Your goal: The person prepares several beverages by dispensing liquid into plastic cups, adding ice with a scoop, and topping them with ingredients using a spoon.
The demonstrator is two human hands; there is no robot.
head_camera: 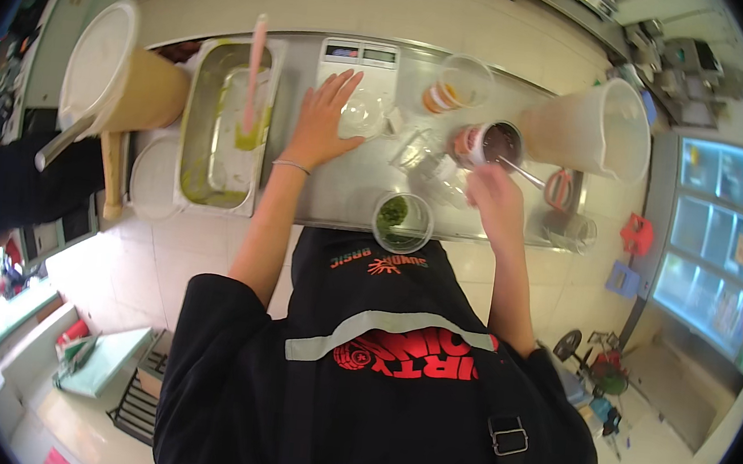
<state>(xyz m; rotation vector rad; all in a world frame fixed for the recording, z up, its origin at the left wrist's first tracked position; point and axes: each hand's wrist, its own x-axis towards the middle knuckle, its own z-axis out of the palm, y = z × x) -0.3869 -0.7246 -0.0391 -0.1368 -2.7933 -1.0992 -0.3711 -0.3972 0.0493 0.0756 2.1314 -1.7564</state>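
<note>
My left hand (323, 120) lies with spread fingers at the left side of a white kitchen scale (333, 70), beside a small clear plastic cup (361, 114) on it. Just in front of an open can (470, 145) of dark filling is my right hand (495, 191), fingers bent; whether it grips anything is unclear. A metal spoon (526, 174) leans in the can. Nearer me, a clear tub (404, 224) holds something green. Clear plastic bags (435, 167) lie between the can and the scale. Behind the can, a clear container with orange contents (439, 97) stands beside another clear tub.
At left, a steel pan (197, 128) smeared green holds a pink spatula (253, 80); a large lidded tub (150, 93) stands beyond it. A tall translucent pitcher (569, 130), red-handled scissors (558, 188) and a clear cup (576, 231) are at right. A person (28, 179) is far left.
</note>
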